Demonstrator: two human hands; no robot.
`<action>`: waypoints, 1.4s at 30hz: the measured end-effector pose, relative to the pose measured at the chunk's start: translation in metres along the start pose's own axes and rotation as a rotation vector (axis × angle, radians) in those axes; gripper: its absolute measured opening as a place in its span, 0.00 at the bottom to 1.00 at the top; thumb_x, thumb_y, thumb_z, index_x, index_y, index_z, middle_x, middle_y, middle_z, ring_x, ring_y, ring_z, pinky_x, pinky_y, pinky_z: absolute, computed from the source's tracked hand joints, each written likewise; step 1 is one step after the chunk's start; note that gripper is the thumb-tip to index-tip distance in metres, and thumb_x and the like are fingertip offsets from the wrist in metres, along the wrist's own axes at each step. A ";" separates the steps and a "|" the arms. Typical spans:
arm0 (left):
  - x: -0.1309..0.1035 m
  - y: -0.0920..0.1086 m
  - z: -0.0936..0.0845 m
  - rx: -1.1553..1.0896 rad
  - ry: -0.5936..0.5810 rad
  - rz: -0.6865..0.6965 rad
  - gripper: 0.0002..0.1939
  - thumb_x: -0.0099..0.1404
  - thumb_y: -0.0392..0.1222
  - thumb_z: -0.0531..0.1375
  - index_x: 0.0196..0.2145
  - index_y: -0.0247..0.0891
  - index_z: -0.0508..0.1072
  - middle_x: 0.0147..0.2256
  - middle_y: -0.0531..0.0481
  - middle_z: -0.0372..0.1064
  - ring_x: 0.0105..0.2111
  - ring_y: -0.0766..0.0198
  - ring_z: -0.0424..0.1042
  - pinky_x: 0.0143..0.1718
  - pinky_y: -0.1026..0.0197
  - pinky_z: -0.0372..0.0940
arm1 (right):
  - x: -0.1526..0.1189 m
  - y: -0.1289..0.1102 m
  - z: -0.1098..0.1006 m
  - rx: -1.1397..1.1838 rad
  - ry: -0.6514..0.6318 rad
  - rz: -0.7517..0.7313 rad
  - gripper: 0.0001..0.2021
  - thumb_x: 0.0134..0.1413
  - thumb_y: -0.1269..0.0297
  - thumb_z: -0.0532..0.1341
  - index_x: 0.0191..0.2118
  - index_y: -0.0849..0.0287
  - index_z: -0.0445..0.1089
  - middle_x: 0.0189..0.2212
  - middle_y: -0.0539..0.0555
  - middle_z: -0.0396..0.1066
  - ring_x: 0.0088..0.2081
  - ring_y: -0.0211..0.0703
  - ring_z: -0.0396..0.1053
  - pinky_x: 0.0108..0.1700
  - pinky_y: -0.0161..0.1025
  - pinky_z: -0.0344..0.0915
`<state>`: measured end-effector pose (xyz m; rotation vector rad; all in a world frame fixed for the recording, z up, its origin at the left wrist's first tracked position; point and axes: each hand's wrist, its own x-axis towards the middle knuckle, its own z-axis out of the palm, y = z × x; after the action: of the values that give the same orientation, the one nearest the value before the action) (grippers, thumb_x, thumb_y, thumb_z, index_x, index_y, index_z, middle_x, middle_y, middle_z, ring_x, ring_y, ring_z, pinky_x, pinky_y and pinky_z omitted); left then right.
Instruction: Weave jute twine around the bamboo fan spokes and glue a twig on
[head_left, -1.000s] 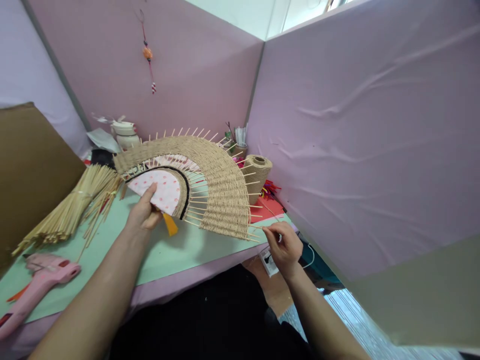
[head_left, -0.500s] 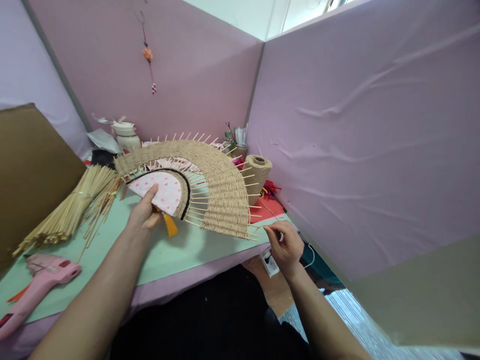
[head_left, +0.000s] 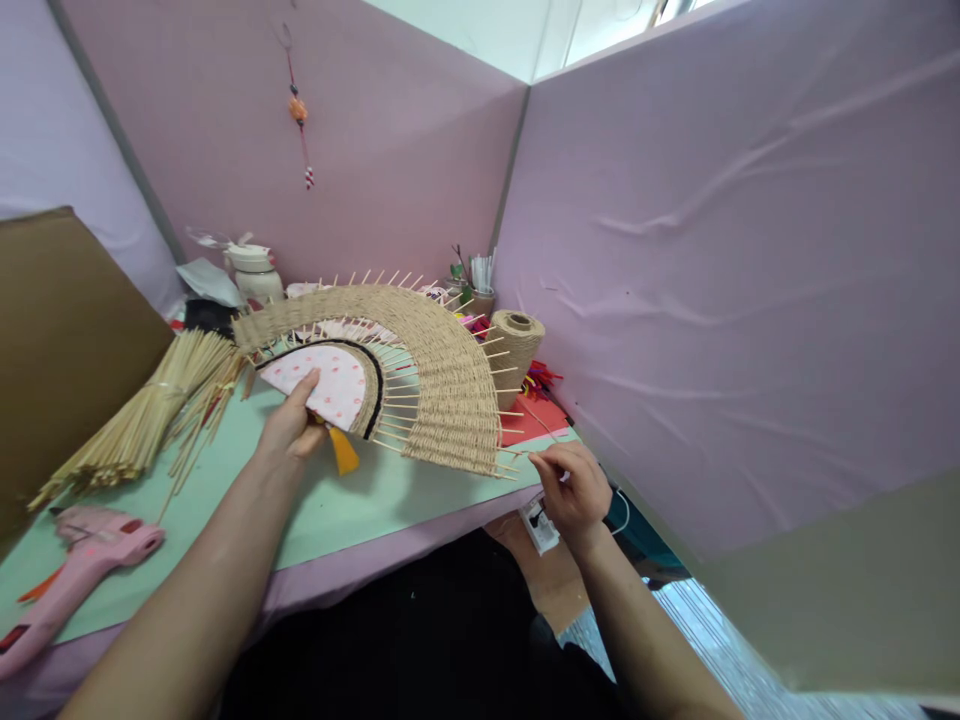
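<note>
A half-round woven fan (head_left: pixel 454 400) with thin sticks poking past its outer edge is held up over the table. My left hand (head_left: pixel 291 425) grips it at the pink dotted centre (head_left: pixel 330 375), thumb on top and fingers underneath. An orange tassel (head_left: pixel 344 453) hangs below that hand. Off the fan's lower right corner, my right hand (head_left: pixel 574 490) is closed in a pinch on a thin strand of twine (head_left: pixel 523 455) that runs to the end sticks. Behind the fan's right side stands a cone of twine (head_left: pixel 517 350).
A pink glue gun (head_left: pixel 82 570) lies at the table's left front. Behind it are a bundle of straw-coloured sticks (head_left: pixel 142 420) and a cardboard sheet (head_left: pixel 67 340). A white bottle (head_left: pixel 255 272) stands at the back. Fabric-covered partitions (head_left: pixel 712 250) close off the back and right.
The fan's upper edge has dipped very slightly. My right hand has shifted a touch to the right, still pinching the twine; my left hand keeps its hold.
</note>
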<state>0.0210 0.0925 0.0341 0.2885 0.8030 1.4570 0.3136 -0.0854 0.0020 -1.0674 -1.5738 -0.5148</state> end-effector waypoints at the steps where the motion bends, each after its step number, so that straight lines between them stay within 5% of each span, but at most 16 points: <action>1: 0.001 0.000 0.000 0.002 0.000 -0.003 0.12 0.67 0.30 0.55 0.46 0.33 0.73 0.32 0.50 0.78 0.30 0.69 0.77 0.46 0.65 0.70 | 0.000 0.000 0.000 -0.003 -0.003 -0.013 0.08 0.53 0.73 0.64 0.39 0.54 0.70 0.27 0.52 0.73 0.29 0.42 0.70 0.30 0.40 0.66; 19: 0.002 -0.003 -0.002 -0.014 0.008 -0.006 0.17 0.65 0.30 0.57 0.51 0.36 0.72 0.31 0.51 0.78 0.28 0.68 0.77 0.39 0.68 0.72 | 0.004 -0.003 0.004 0.040 -0.006 0.023 0.06 0.54 0.72 0.64 0.37 0.54 0.71 0.27 0.52 0.73 0.29 0.41 0.68 0.31 0.39 0.65; 25: 0.004 -0.003 -0.003 -0.035 0.007 -0.021 0.20 0.65 0.31 0.57 0.54 0.40 0.70 0.36 0.49 0.79 0.34 0.66 0.78 0.41 0.66 0.72 | 0.007 -0.015 0.010 0.062 -0.007 0.344 0.04 0.56 0.66 0.63 0.31 0.56 0.71 0.26 0.51 0.71 0.28 0.39 0.66 0.32 0.38 0.63; 32: 0.003 -0.005 -0.003 -0.017 -0.072 -0.042 0.14 0.68 0.32 0.55 0.49 0.35 0.73 0.32 0.50 0.79 0.30 0.69 0.78 0.44 0.67 0.71 | 0.003 -0.034 0.034 0.418 -0.049 0.853 0.10 0.53 0.58 0.63 0.28 0.58 0.70 0.24 0.49 0.68 0.26 0.38 0.64 0.29 0.35 0.61; 42: 0.002 -0.003 -0.001 -0.046 -0.026 -0.029 0.13 0.68 0.32 0.55 0.49 0.31 0.72 0.33 0.48 0.78 0.33 0.68 0.77 0.48 0.64 0.69 | 0.012 -0.044 0.036 0.817 -0.093 1.102 0.12 0.49 0.56 0.64 0.30 0.56 0.62 0.19 0.43 0.61 0.17 0.30 0.53 0.19 0.31 0.49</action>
<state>0.0226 0.0937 0.0302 0.2597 0.7488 1.4402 0.2575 -0.0740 0.0121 -1.0965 -0.8778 0.8606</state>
